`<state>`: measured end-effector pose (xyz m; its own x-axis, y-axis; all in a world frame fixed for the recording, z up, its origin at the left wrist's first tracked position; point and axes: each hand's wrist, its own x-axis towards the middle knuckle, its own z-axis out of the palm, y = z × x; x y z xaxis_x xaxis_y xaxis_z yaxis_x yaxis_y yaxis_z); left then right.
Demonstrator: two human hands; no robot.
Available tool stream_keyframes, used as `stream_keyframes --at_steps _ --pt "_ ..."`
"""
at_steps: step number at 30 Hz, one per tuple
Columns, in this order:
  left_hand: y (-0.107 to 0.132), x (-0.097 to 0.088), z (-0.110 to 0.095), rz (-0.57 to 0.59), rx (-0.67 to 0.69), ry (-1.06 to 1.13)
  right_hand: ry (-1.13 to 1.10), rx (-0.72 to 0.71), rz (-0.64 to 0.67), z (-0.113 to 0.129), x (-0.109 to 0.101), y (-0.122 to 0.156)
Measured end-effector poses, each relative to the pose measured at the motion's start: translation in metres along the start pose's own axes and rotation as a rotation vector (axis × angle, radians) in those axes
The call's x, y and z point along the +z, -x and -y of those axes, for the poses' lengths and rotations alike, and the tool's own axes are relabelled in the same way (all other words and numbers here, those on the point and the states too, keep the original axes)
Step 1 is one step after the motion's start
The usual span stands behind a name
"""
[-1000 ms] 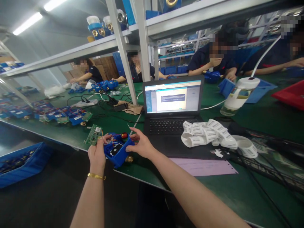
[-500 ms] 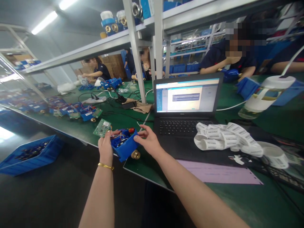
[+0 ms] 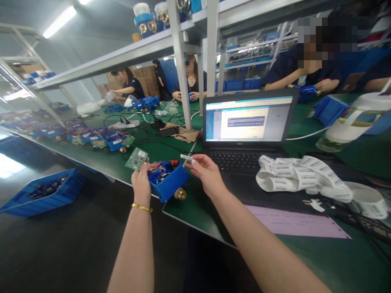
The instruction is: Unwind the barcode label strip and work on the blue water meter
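The blue housing (image 3: 171, 185) was at the near edge of the surface (image 3: 197, 213), between the two hands, open side up, with wires (image 3: 160, 171) bunched inside; whether it rested there or was held just above could not be told. The left hand (image 3: 141, 183) gripped its left end, the thumb pressed by the corner of a green board (image 3: 136, 160) that stuck out to the far left, tilted and apart from the housing. The right hand (image 3: 207, 173) was closed in a pinch on a small white label (image 3: 186, 157), thumb against finger, and the label's free end pointed left. The relation that mattered was between label and housing: the label was just beyond the housing's far right corner, near the red part (image 3: 175, 162), its long axis running left to right, while the housing's long wall slanted from near left to far right. So the two axes crossed at an angle, and the right hand was the nearer to that corner, seemingly not touching it. A brass fitting (image 3: 180, 193) projected from the housing's near right side. Farther right were the laptop (image 3: 244, 122) and, before its screen, a loose coil of label strip (image 3: 281, 175); a pink sheet (image 3: 293, 224) lay on the near side of the laptop.
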<state>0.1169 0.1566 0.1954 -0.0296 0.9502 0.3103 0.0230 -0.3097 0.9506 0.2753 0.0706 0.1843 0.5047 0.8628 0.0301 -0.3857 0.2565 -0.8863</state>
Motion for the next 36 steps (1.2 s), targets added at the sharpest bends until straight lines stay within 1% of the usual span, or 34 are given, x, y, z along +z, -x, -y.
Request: stream_keyframes --at_steps 2,4,6,7,10,15,18,25,32,36 --pt "0.000 0.002 0.000 -0.001 -0.017 0.025 0.033 -0.032 0.039 0.005 -0.002 0.003" --pt "-0.001 0.003 0.001 -0.008 -0.033 0.058 0.068 -0.050 0.133 0.007 -0.002 0.007" --pt "-0.003 0.004 0.004 -0.020 -0.035 0.079 0.135 -0.103 0.203 0.008 0.002 0.010" --pt "-0.004 0.004 0.006 -0.026 -0.027 0.079 0.185 -0.141 0.212 0.008 0.004 0.011" --pt "-0.007 0.004 0.009 -0.032 -0.003 0.060 0.314 -0.233 0.160 0.004 0.012 0.013" --pt "-0.007 0.005 0.008 -0.032 -0.001 0.066 0.373 -0.241 0.085 -0.003 0.018 0.013" --pt "-0.005 0.006 0.005 -0.058 -0.006 0.059 0.392 -0.245 0.076 -0.005 0.019 0.012" --pt "-0.003 0.008 0.001 -0.058 -0.030 0.091 0.361 -0.279 0.042 -0.009 0.023 0.012" --pt "-0.006 0.008 0.007 -0.072 -0.047 0.113 0.391 -0.291 0.031 -0.007 0.024 0.013" --pt "-0.005 0.008 0.006 -0.083 -0.042 0.098 0.416 -0.289 0.033 -0.005 0.024 0.014"
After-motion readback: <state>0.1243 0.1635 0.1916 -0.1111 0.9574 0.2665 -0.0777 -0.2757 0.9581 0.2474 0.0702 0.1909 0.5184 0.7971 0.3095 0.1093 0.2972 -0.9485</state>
